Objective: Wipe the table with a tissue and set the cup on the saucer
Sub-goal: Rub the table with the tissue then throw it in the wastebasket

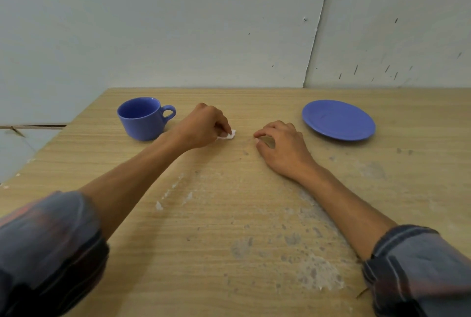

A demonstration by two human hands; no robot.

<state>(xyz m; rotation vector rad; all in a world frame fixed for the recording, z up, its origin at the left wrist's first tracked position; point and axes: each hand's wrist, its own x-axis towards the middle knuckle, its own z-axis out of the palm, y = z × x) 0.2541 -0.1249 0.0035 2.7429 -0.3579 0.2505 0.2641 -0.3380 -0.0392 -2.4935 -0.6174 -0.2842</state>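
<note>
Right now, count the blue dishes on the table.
2: the cup stands far left beside the left hand; the saucer lies far right, beyond the right hand. Nothing seems hidden.

I see only a small white scrap of crumpled tissue (pixel 229 136) poking out from under my left hand (pixel 204 126), just right of the blue ceramic cup (pixel 142 119); the rest of it is covered by my curled fingers. Farther right of that cup, my right hand (pixel 283 145) arches over the wooden table (pixel 229 227), and I cannot tell whether it pinches anything. Both rolled-up plaid sleeves (pixel 48 247) are blurred and cut off by the bottom edge.
</note>
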